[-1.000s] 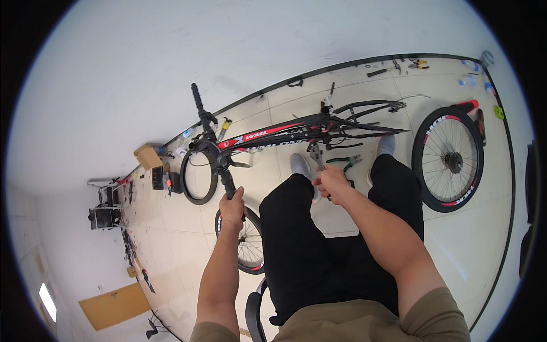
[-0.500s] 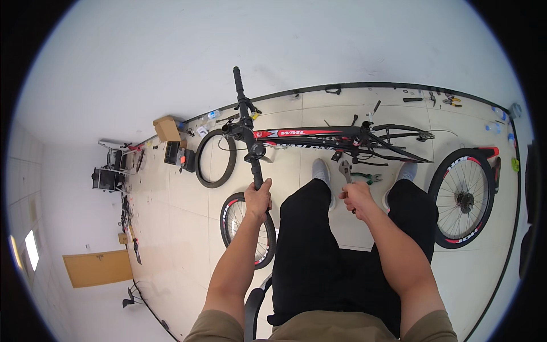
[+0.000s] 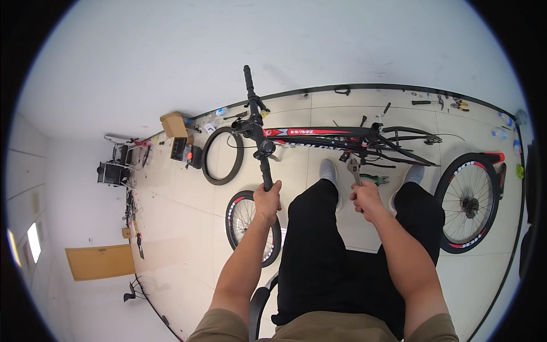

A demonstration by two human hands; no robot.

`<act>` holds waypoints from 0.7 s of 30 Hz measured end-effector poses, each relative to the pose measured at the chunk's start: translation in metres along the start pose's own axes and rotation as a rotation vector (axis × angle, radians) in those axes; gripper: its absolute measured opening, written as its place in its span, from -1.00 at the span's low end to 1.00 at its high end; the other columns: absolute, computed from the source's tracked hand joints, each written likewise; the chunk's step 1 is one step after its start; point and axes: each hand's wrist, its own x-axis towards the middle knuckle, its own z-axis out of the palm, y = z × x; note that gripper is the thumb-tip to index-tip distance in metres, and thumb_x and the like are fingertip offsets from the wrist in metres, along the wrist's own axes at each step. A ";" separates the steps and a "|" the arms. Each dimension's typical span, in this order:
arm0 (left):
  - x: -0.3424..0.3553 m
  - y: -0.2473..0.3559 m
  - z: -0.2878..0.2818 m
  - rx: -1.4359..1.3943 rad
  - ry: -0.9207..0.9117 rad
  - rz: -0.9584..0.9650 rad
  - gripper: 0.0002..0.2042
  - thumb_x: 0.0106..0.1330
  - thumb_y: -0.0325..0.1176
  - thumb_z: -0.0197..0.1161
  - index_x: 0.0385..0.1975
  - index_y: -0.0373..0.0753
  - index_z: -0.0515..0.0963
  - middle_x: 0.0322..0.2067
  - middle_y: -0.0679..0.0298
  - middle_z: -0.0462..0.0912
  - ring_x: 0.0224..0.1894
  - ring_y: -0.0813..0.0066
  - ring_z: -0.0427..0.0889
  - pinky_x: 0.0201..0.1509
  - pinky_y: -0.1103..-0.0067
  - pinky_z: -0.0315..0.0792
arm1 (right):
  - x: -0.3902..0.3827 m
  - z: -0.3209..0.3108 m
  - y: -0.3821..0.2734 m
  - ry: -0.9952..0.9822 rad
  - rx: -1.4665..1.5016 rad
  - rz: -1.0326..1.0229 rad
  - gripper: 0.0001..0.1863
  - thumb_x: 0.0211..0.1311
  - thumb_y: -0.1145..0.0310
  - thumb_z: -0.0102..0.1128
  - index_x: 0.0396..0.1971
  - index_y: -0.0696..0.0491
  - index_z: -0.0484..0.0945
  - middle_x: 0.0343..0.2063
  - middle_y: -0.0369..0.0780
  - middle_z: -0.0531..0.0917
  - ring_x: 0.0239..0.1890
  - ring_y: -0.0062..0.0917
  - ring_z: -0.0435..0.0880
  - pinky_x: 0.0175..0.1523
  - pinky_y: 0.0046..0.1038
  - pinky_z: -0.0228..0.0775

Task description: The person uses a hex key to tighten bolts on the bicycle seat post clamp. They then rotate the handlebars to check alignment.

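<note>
A black and red bicycle frame [image 3: 319,132] without wheels stretches across in front of me, its handlebar [image 3: 264,149] at the left end. My left hand [image 3: 267,200] is wrapped round the near grip of the handlebar. In my right hand [image 3: 366,199] is an adjustable wrench [image 3: 354,171], held by its handle. The wrench's jaws are up by the pedal and crank area [image 3: 346,157] of the frame; whether they touch it I cannot tell. Green-handled pliers [image 3: 376,179] lie on the floor between my feet, just beyond the right hand.
A wheel with a cassette [image 3: 444,228] is at the right, another wheel [image 3: 230,225] beside my left forearm. A loose tire [image 3: 206,165] lies farther left, near a toolbox [image 3: 194,157] and a cardboard box [image 3: 172,124]. A hammer [image 3: 428,103] and yellow-handled pliers [image 3: 460,105] lie along the wall.
The whole view has shifted slightly, so things sit a little farther right. My left hand keeps its hold on the handlebar grip, and the right keeps the wrench near the crank.
</note>
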 end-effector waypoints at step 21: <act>-0.014 0.006 -0.006 -0.040 0.024 0.027 -0.77 0.36 -0.34 0.37 -0.45 -0.19 0.44 -0.76 0.45 0.34 -0.82 0.65 0.21 -0.75 0.62 0.12 | -0.002 -0.001 -0.003 -0.017 -0.023 0.011 -0.82 0.35 0.44 -0.06 -0.17 0.18 0.48 -0.51 -0.20 0.50 -0.67 -0.65 0.29 -0.64 -0.51 0.02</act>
